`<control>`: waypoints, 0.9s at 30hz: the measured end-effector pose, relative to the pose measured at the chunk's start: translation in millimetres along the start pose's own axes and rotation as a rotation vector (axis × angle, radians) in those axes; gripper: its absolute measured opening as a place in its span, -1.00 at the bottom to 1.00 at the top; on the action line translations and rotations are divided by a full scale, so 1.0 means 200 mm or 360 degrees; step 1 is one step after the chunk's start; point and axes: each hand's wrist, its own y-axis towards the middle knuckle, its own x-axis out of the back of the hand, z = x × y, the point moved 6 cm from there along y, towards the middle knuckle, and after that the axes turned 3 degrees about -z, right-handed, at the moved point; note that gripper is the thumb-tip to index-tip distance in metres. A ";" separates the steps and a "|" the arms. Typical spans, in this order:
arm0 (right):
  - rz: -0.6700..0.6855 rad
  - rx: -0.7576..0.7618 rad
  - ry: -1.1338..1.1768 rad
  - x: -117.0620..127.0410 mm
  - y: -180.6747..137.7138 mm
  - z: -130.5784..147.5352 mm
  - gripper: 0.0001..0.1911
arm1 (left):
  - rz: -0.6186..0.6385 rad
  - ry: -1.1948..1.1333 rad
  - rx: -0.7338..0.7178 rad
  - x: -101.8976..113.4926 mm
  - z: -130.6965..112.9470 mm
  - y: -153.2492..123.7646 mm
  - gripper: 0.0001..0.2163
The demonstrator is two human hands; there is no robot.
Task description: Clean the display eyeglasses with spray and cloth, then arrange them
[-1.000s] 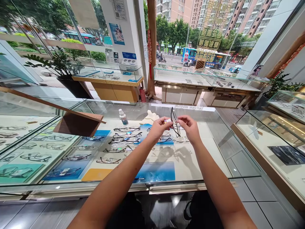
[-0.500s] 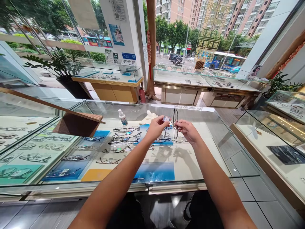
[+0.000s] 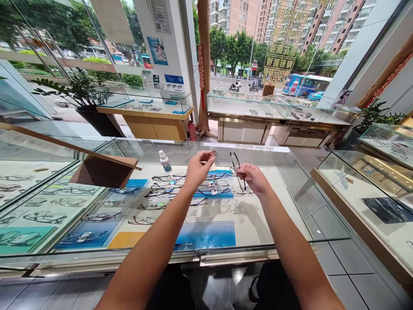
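Note:
My right hand [image 3: 254, 178] is closed on a dark-framed pair of eyeglasses [image 3: 235, 161], held tilted above the glass-topped counter. To its left, my left hand [image 3: 198, 169] pinches a small clear piece [image 3: 215, 153] at its fingertips; whether this is a lens or a tag I cannot tell. A gap separates the piece from the eyeglasses. Beyond my left wrist stands a white spray bottle [image 3: 165, 162] with a printed label. Under the glass, several eyeglass frames [image 3: 213, 187] lie in rows on white and blue sheets.
A slanted brown wooden stand [image 3: 101, 170] rests on the counter at left. More glass showcases [image 3: 248, 103] line the window, and another showcase [image 3: 371, 189] is at right. A potted plant [image 3: 97, 116] and a red fire extinguisher [image 3: 192, 131] stand beyond the counter.
My left hand has moved left, away from the eyeglasses, with the small clear piece in its fingers. The eyeglasses have tilted and turned in my right hand.

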 end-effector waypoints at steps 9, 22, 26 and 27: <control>-0.0049 0.0042 0.0175 0.03 0.01 0.01 -0.77 | -0.0605 0.0497 -0.0813 0.03 -0.29 -0.17 -0.69; 0.0059 0.0015 0.0242 0.01 0.01 -0.01 -0.74 | 0.0311 0.0436 -0.0996 -0.22 -0.27 -0.26 -0.81; 0.0056 -0.0005 0.0293 0.02 0.02 -0.01 -0.73 | 0.0295 0.0384 -0.0997 -0.21 -0.28 -0.26 -0.80; 0.0056 -0.0019 0.0314 0.02 0.01 -0.01 -0.72 | 0.0286 0.0368 -0.1000 -0.21 -0.29 -0.26 -0.80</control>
